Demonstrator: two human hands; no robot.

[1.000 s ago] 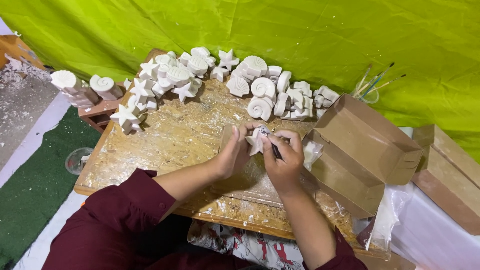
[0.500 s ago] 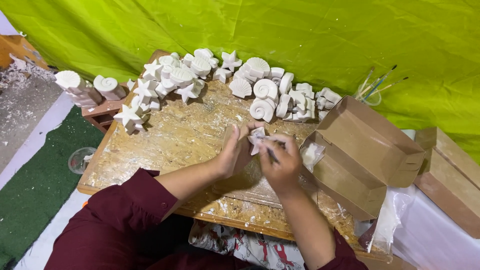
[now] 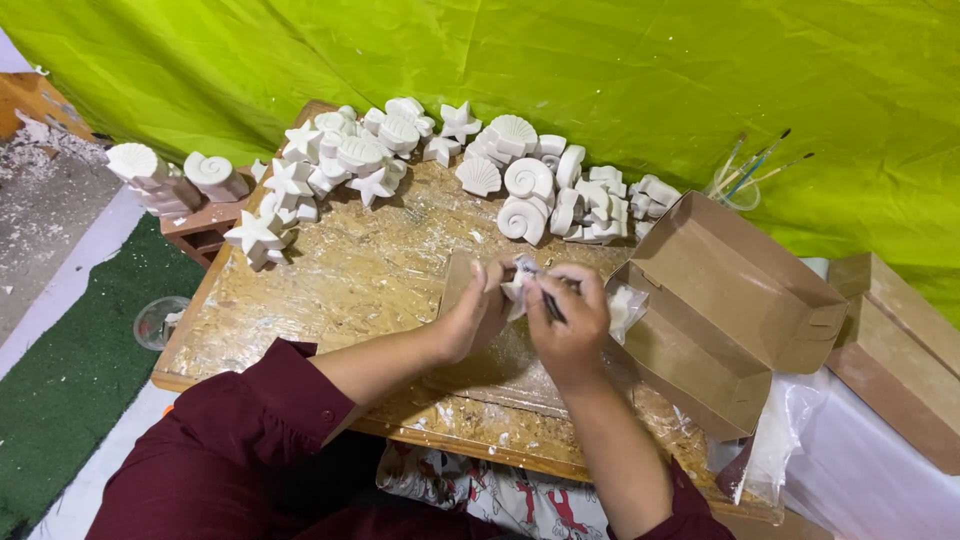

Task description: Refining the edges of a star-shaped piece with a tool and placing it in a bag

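Both hands have barely shifted near the wooden board's [image 3: 330, 290] right edge: left hand [image 3: 478, 315] still grips a small white cast [image 3: 520, 275], right hand [image 3: 572, 325] pinching, apparently, a thin dark tool [image 3: 551, 306].

Bright, even light; sharp focus, faint shadows.

Bare board [image 3: 340, 290] opens left of my left hand [image 3: 478, 318]; open cardboard box [image 3: 735, 300] blocks my right hand [image 3: 568, 325], white plaster shells [image 3: 525, 195] crowd ahead.

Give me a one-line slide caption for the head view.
Left hand holds a small white plaster piece while right hand works it with a thin tool.
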